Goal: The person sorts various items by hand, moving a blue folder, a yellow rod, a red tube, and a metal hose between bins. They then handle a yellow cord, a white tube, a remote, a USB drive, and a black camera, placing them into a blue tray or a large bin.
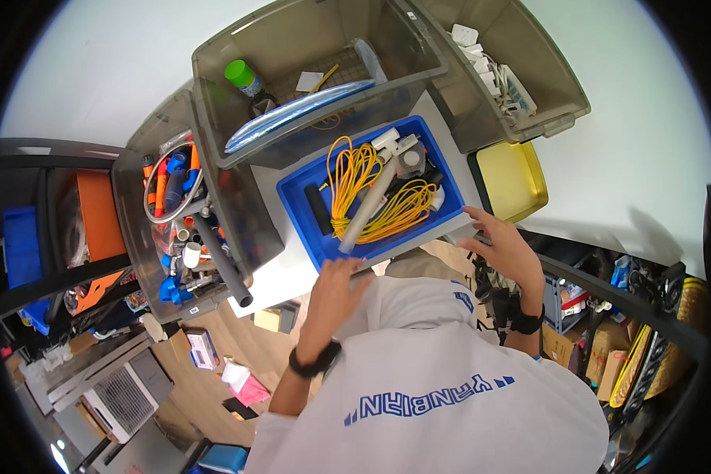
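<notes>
Along the blue tray [295,207], hands [336,286] [504,246] possibly make contact.

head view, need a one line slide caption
Left hand and right hand beside a blue tray of coiled yellow cords

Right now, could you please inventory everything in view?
Tray: 1, blue, centre
Cord bundles: 2, yellow, in tray
Tube: 1, off-white, between the bundles
Bins: 3, translucent grey, two behind, one left
Can: 1, green-capped, middle bin
Electrical parts: several, white, right bin
Pipe: 1, dark grey, left bin
Shallow box: 1, yellow, right side
Shelf goods: many, mixed, both sides
Shirt: 1, grey, bottom
Left hand: 1, black wristband, tray's near left corner
Right hand: 1, black wristband, near right corner
</notes>
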Available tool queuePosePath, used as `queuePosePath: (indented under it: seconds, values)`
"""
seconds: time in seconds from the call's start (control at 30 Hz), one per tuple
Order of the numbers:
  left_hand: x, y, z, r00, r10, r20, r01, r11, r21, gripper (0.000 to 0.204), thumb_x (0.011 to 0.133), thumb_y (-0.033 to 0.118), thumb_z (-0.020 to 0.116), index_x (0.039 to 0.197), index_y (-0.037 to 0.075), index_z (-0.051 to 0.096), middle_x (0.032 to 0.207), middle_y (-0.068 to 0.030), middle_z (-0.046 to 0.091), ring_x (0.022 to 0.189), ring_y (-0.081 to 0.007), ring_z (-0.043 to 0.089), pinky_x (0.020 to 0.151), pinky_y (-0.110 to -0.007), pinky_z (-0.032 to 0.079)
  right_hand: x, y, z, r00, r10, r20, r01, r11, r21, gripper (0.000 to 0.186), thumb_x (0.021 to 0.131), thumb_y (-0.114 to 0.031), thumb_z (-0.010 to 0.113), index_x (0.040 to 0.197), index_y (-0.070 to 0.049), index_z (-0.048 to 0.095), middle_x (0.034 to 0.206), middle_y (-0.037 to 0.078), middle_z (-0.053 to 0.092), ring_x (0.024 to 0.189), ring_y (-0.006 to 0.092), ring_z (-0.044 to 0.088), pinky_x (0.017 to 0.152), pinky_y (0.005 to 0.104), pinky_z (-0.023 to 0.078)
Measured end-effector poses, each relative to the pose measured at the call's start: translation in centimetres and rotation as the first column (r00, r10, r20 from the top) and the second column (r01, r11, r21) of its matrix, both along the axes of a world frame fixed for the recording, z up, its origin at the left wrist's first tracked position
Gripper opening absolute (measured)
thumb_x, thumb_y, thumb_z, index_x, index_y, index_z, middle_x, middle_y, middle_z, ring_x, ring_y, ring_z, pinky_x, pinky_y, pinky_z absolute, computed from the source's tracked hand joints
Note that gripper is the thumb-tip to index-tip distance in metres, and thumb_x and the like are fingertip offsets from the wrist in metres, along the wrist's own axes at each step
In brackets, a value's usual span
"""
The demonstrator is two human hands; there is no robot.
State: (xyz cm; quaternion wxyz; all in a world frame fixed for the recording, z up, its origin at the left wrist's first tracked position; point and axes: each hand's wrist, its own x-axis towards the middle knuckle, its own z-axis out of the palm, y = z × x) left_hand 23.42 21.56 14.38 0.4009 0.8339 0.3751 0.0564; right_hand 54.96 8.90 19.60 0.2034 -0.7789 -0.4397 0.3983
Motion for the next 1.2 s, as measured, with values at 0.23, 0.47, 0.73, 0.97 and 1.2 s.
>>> queuePosePath:
  seconds: [0.23, 0.47, 0.73, 0.97, 1.2]
  values:
    - [2.7, 1.8, -16.7, 0.829, 0.288, -0.479, -0.189, 0.951, 0.245, 0.069, 0.081, 0.035, 0.087, 0.128, -0.001, 0.052, 0.123, -0.026, 0.06, 0.116, -0.0461, 0.06, 0.092, -0.053, 0.055, 4.6, -2.0, -1.6, 0.998, 0.07, -0.002, -0.07, 0.997, -0.02, 0.068, 0.097, -0.043, 0.071, 0.146, 0.0, 0.053, 0.136, 0.027, 0.063, 0.119, 0.0424, 0.062, 0.103, 0.0437, 0.049]
    - [3.8, 3.2, -18.8, 0.693, 0.257, -0.674, -0.197, 0.966, 0.166, 0.066, 0.083, 0.037, 0.085, 0.13, 0.003, 0.054, 0.105, -0.0236, 0.072, 0.097, -0.0439, 0.073, 0.08, -0.053, 0.059, 6.8, -3.5, -2.2, 0.997, 0.073, -0.016, -0.075, 0.992, -0.1, 0.07, 0.098, -0.047, 0.067, 0.148, 0.0, 0.051, 0.141, 0.026, 0.06, 0.124, 0.0438, 0.058, 0.107, 0.0446, 0.046]
    - [3.4, 1.8, -15.5, 0.743, 0.326, -0.585, -0.16, 0.935, 0.318, 0.032, 0.088, 0.031, 0.08, 0.107, 0.007, 0.071, 0.084, -0.0225, 0.073, 0.081, -0.0434, 0.074, 0.068, -0.052, 0.059, 7.6, -3.7, -2.5, 0.996, 0.083, -0.027, -0.084, 0.994, -0.065, 0.069, 0.099, -0.047, 0.066, 0.147, 0.0, 0.05, 0.142, 0.026, 0.059, 0.129, 0.0435, 0.056, 0.11, 0.0447, 0.044]
    - [3.1, 1.5, -10.5, 0.778, 0.43, -0.458, -0.253, 0.882, 0.397, 0.018, 0.093, 0.03, 0.073, 0.099, 0.014, 0.077, 0.082, -0.0192, 0.074, 0.076, -0.0425, 0.073, 0.066, -0.05, 0.058, 7.7, -3.1, -2.4, 0.995, 0.091, -0.047, -0.093, 0.994, -0.05, 0.07, 0.098, -0.045, 0.067, 0.147, 0.002, 0.05, 0.141, 0.027, 0.059, 0.129, 0.044, 0.057, 0.109, 0.0443, 0.046]
    - [4.1, 0.1, -6.0, 0.821, 0.55, -0.152, -0.446, 0.784, 0.432, 0.015, 0.093, 0.026, 0.073, 0.097, 0.013, 0.079, 0.073, -0.0149, 0.073, 0.067, -0.0376, 0.072, 0.06, -0.044, 0.055, 7.6, -2.5, -3.7, 0.992, 0.122, -0.045, -0.122, 0.992, -0.008, 0.069, 0.098, -0.044, 0.068, 0.147, 0.002, 0.05, 0.142, 0.027, 0.059, 0.131, 0.0435, 0.056, 0.109, 0.045, 0.046]
